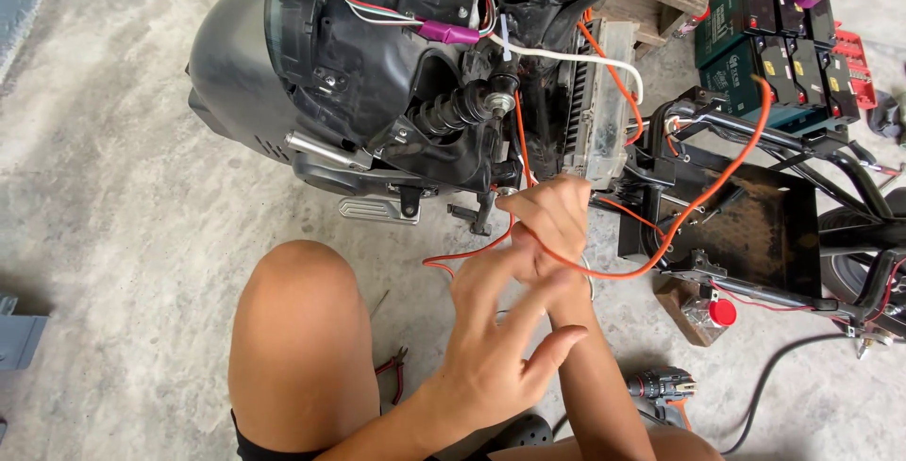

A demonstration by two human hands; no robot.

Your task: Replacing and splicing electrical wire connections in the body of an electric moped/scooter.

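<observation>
My right hand (555, 216) is closed around a thick orange cable (703, 192) just below the black underside of a scooter (377, 74) that lies on its side. The cable loops from the hand out to the right, then up over the black metal frame (755, 225). My left hand (500, 334) sits just below the right hand with its fingers spread, touching the right wrist and holding nothing. A thin red wire (458, 258) hangs from the scooter beside both hands.
My bare knee (293, 329) is at lower left on the concrete floor. Red-handled pliers (396, 374) lie beside it. A cordless drill (661, 390) lies lower right. Green and black batteries (774, 41) stand upper right. A red-capped bottle (719, 312) rests on a wooden block (672, 299).
</observation>
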